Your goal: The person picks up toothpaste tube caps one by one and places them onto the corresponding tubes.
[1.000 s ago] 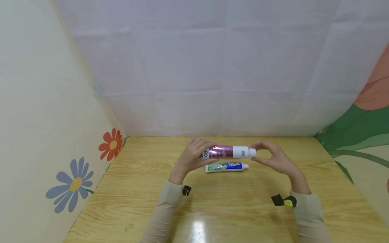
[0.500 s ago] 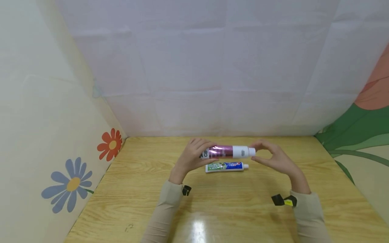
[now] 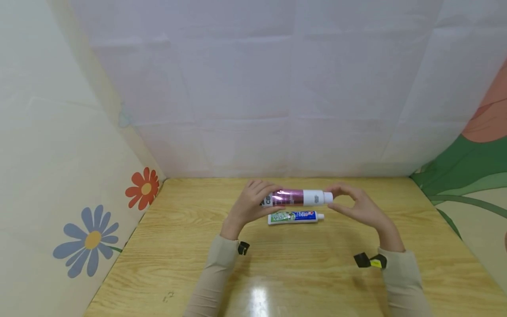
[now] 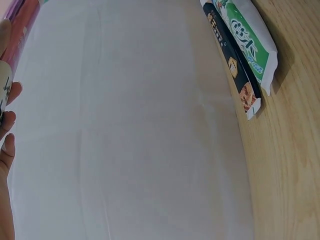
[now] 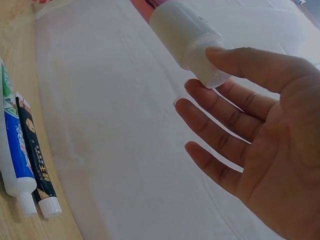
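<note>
My left hand (image 3: 250,206) grips the label end of a shiny pink-and-white tube (image 3: 291,197), held level above the table. At its right end, the thumb and fingers of my right hand (image 3: 362,209) pinch the white cap (image 5: 210,70); the other fingers spread below it in the right wrist view. In the left wrist view, only part of the tube and some fingertips (image 4: 9,145) show at the edge. Below the held tube lies a green-and-blue toothpaste tube (image 3: 297,217). A black toothpaste tube (image 5: 36,150) lies alongside it, hidden in the head view.
The wooden table (image 3: 309,273) ends at a pale hanging sheet (image 3: 253,110) behind. Walls with painted flowers (image 3: 93,240) stand on both sides. A black wrist strap (image 3: 370,261) with a yellow patch is at the right cuff.
</note>
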Motion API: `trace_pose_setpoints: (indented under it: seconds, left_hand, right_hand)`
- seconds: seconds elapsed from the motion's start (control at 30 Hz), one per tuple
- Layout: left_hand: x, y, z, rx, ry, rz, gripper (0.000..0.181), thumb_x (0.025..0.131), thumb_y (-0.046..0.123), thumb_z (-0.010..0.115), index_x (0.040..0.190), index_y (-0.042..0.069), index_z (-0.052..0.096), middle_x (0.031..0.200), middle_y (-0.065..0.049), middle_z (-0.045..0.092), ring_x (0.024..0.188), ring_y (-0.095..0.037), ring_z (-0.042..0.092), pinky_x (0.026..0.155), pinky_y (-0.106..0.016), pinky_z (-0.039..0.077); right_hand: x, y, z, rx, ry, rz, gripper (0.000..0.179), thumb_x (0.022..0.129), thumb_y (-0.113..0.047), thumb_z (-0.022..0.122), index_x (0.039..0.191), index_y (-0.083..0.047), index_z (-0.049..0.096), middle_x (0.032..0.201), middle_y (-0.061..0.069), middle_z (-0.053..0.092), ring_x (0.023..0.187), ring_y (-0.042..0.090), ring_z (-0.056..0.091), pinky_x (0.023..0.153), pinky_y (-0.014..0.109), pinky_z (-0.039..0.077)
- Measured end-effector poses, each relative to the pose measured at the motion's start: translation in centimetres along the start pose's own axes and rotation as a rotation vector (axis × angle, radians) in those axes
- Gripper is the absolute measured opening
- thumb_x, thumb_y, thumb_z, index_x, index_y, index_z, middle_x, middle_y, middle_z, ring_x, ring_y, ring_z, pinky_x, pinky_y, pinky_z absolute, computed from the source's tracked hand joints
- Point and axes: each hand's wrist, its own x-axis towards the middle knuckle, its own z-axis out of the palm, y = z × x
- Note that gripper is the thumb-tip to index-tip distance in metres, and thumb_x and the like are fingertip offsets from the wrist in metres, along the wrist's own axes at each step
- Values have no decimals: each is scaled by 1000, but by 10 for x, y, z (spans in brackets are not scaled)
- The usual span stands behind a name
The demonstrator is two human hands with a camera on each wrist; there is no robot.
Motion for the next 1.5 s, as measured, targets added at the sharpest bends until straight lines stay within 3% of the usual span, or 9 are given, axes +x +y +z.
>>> trace_pose_setpoints:
  seconds: [0.2, 0.53, 0.87, 1.1, 1.5]
  left_hand:
    - [-1, 1, 0, -2, 5, 9, 63, 62, 42, 82, 113, 11, 61, 100, 1, 65, 90, -13, 56, 82, -28, 45]
    - [-3, 2, -1, -6, 1, 4, 62, 63, 42, 82, 112, 11, 61, 100, 1, 65, 90, -13, 56, 82, -29, 45]
    - [-5, 1, -1, -5, -6, 8, 58, 72, 48, 74, 113, 11, 61, 101, 1, 65, 91, -13, 56, 83, -29, 45]
    - [-4, 2, -1, -4, 1, 10, 58, 70, 48, 75, 112, 11, 61, 100, 1, 65, 90, -12, 56, 82, -29, 45]
    - [-4, 3, 0, -8, -5, 2, 59, 70, 49, 75, 113, 12, 61, 100, 1, 65, 89, -12, 56, 82, -30, 46]
  right_hand:
    - [-1, 6, 1, 6, -5, 9, 31, 85, -18, 68, 115, -22, 60, 102, -7, 63, 98, 10, 55, 95, 58, 34]
    - [-2, 3, 2, -41, -5, 14, 31, 85, -12, 67, 115, -14, 61, 100, -1, 65, 97, 13, 56, 94, 59, 35]
    - [-1, 3, 2, -79, -11, 45, 21, 88, -21, 64, 107, -13, 66, 98, -1, 66, 96, 17, 58, 92, 60, 37]
    - [-1, 1, 3, -92, -27, 51, 20, 92, -22, 59, 105, -10, 66, 98, 1, 68, 94, 22, 60, 81, 47, 48]
    - [-1, 7, 2, -91, -43, 10, 19, 97, -16, 49, 93, -16, 67, 87, -6, 68, 87, 13, 60, 79, 41, 47]
